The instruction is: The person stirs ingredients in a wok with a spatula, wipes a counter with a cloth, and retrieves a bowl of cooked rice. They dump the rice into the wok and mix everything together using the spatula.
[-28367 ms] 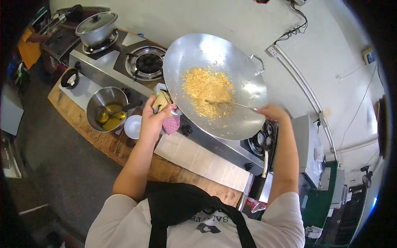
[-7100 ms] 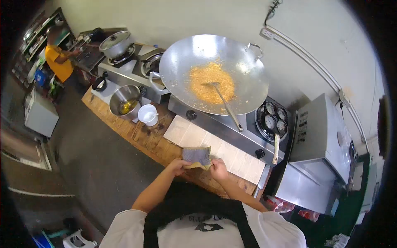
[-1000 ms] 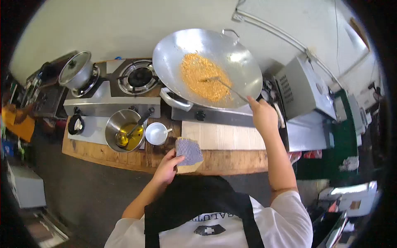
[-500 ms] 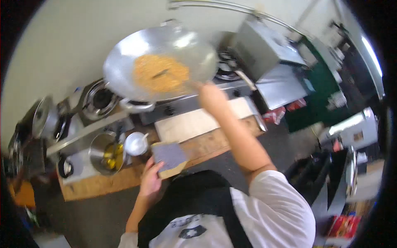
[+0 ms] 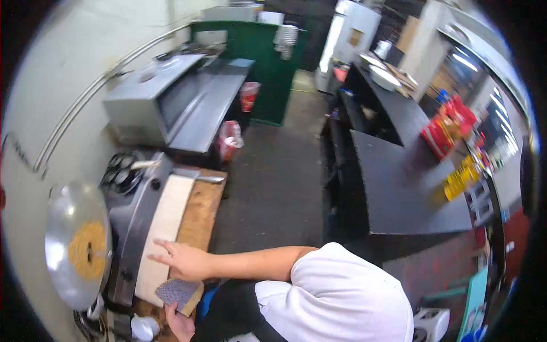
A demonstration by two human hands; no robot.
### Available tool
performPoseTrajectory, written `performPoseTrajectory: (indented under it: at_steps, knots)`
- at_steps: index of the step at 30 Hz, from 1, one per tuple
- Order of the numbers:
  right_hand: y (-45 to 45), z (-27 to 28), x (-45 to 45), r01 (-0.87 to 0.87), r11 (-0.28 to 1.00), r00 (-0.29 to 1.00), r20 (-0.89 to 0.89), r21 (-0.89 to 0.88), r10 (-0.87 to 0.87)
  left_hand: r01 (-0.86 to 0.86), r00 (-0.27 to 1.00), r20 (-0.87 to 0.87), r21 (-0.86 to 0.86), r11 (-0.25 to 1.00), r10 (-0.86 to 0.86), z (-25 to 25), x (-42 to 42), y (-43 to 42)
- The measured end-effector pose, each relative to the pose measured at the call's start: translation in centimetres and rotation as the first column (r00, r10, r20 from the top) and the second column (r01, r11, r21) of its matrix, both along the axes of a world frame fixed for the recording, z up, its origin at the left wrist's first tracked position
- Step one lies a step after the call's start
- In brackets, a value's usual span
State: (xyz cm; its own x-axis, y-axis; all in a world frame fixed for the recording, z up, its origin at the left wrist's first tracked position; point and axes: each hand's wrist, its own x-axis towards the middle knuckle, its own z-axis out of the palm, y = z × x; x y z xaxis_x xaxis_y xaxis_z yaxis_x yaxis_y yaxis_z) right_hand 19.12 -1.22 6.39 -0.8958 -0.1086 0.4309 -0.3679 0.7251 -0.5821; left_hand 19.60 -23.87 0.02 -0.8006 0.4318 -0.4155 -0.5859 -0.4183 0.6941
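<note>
Cloth [image 5: 171,292], grey with a tan edge, is in the left hand [image 5: 181,325], at the low end of the long pale board [image 5: 171,211]. The left hand grips it from below. The right hand [image 5: 185,259] is open with its fingers spread, and it holds nothing. It is over the board, just up from the cloth; I can't tell if it touches either one. The board lies on a wooden counter [image 5: 204,208]. Just past the board's low end is a white cup [image 5: 145,328]. To the left of the board is the stove [image 5: 126,253]. Farther left of the board is a big silver wok [image 5: 61,228] with yellow crumbly food [image 5: 81,268] in it. Near the board's top end is a black pan [image 5: 121,178] with round hollows. Past that end is a big silver box [image 5: 139,105]. Well to the right of the board is a black table [image 5: 399,182] with a red bag [image 5: 447,128] and yellow bottles [image 5: 460,179].
</note>
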Motion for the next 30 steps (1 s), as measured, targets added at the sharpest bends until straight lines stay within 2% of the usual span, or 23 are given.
performPoseTrajectory:
  at_steps: [1, 2, 4, 6, 8, 9, 10, 12, 14, 15, 17, 18, 19, 20, 22, 23, 25, 27, 29, 30]
  knots:
    - [1.7, -0.7, 1.7, 0.008, 1.0, 0.999, 0.043, -0.023, -0.007, 0.046, 0.998, -0.046, -0.017, 0.999, -0.047, 0.8, -0.2, 2.6]
    - [3.3, -1.0, 3.5, 0.035, 0.998, 0.994, 0.106, -0.05, -0.029, 0.129, 0.992, -0.011, 0.027, 0.991, -0.129, 0.9, -0.6, 4.8]
    - [6.2, -1.6, 7.2, 0.088, 0.99, 0.972, 0.225, -0.114, -0.061, 0.288, 0.953, -0.105, 0.009, 0.958, -0.286, 0.4, -1.2, 9.5]
    - [8.8, -2.5, 10.2, 0.179, 0.961, 0.964, 0.235, -0.21, -0.128, 0.467, 0.859, -0.235, -0.006, 0.884, -0.455, 1.2, -0.3, 14.6]
    - [10.5, -2.9, 12.6, 0.305, 0.922, 0.934, 0.266, -0.239, -0.239, 0.55, 0.829, -0.172, 0.083, 0.831, -0.532, 1.7, 1.4, 19.1]
    - [11.7, -2.4, 13.8, 0.311, 0.901, 0.944, 0.209, -0.303, -0.256, 0.584, 0.811, -0.142, 0.129, 0.802, -0.568, 1.8, 2.2, 21.1]
    - [13.0, -1.8, 15.1, 0.31, 0.878, 0.95, 0.151, -0.364, -0.272, 0.671, 0.731, -0.264, 0.112, 0.732, -0.629, 1.9, 3.0, 22.9]
    - [15.3, -0.7, 17.5, 0.308, 0.831, 0.949, 0.086, -0.462, -0.303, 0.736, 0.671, -0.277, 0.143, 0.661, -0.688, 3.4, 5.2, 25.7]
    - [16.3, -0.2, 19.4, 0.284, 0.504, 0.957, 0.212, -0.816, -0.196, 0.817, 0.572, -0.325, 0.145, 0.558, -0.753, 3.4, 6.2, 27.6]
    - [16.7, 0.0, 20.2, 0.268, 0.285, 0.963, 0.245, -0.92, -0.113, 0.796, 0.598, -0.306, 0.119, 0.593, -0.741, 2.9, 6.8, 28.5]
    - [16.9, -0.6, 21.4, 0.425, 0.424, 0.877, 0.246, -0.8, -0.414, 0.734, 0.665, -0.268, 0.062, 0.676, -0.697, 2.5, 8.2, 29.6]
    - [17.2, -1.4, 21.5, 0.464, 0.567, 0.833, 0.117, -0.681, -0.541, 0.719, 0.662, -0.298, -0.007, 0.695, -0.688, 2.9, 9.0, 30.1]
    - [17.3, -2.2, 21.3, 0.502, 0.678, 0.788, -0.04, -0.538, -0.615, 0.703, 0.677, -0.32, 0.011, 0.712, -0.663, 2.2, 9.2, 30.1]
    - [17.4, -3.0, 20.9, 0.56, 0.699, 0.765, -0.047, -0.445, -0.642, 0.72, 0.657, -0.386, 0.068, 0.691, -0.647, 1.6, 9.3, 30.0]
    - [17.7, -2.5, 20.2, 0.431, 0.818, 0.883, -0.009, -0.38, -0.47, 0.768, 0.584, -0.563, 0.15, 0.622, -0.585, 1.3, 9.2, 30.2]
    - [17.6, -2.5, 19.8, 0.325, 0.872, 0.942, 0.041, -0.366, -0.334, 0.666, 0.717, -0.337, 0.071, 0.742, -0.611, 2.5, 9.7, 30.0]
    - [16.8, -2.0, 18.6, 0.185, 0.938, 0.983, 0.074, -0.294, -0.171, 0.59, 0.807, -0.113, 0.089, 0.803, -0.58, 1.5, 8.3, 27.9]
    - [16.0, -2.5, 17.4, 0.12, 0.908, 0.991, 0.105, -0.401, -0.084, 0.442, 0.897, 0.031, -0.069, 0.894, -0.441, 2.5, 7.3, 26.7]
    - [16.2, -2.5, 16.0, 0.047, 0.876, 0.986, 0.164, -0.48, 0.037, 0.325, 0.945, -0.045, 0.026, 0.945, -0.324, 0.6, 6.1, 25.2]
    - [16.1, -1.7, 15.6, 0.145, 0.829, 0.964, 0.266, -0.54, 0.005, 0.283, 0.958, 0.032, 0.033, 0.959, -0.284, 1.3, 5.7, 24.4]
